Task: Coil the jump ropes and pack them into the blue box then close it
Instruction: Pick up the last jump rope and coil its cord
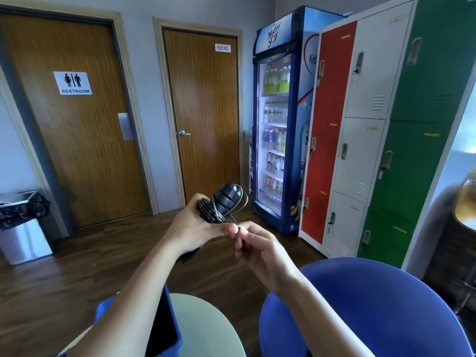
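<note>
Black rope (226, 202), coiled round its handles — our left hand (195, 228) grips it, our right hand (260, 251) pinches its loose strand.

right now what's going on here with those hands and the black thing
A person is coiling a jump rope in mid-air. The left hand grips the black handles with loops of thin cable gathered round them, while the right hand pinches a bit of the cable right beside the left thumb. The blue box sits below the left forearm on a pale round table and looks open; the rope is not in it yet.
</note>
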The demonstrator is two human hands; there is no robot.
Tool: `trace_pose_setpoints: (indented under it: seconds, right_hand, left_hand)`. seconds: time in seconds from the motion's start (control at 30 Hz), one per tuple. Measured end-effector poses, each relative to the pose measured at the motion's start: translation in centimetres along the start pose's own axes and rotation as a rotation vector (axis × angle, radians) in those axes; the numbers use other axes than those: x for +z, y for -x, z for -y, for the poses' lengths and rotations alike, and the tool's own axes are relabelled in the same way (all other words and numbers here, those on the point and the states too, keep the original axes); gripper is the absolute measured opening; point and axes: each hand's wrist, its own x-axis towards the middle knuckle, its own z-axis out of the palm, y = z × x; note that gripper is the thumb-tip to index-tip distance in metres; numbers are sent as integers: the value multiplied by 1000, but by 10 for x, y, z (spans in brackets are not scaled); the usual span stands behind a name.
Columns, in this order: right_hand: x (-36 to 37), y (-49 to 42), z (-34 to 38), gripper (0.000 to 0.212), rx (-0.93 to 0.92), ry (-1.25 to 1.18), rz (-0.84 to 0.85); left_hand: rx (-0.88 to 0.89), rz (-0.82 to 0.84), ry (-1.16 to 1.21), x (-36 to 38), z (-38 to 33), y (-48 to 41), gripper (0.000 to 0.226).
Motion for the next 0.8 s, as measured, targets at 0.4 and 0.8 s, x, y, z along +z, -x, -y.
trace_pose_setpoints:
  seconds: [0.4,0.8]
  right_hand:
    - [8,-59,85,90,470,742,-62]
    - [1,-85,42,49,189,800,-360]
  left_hand:
    - [29,104,-501,-1,-7,-11,113]
    - [-36,197,-189,-27,-13,-4,106]
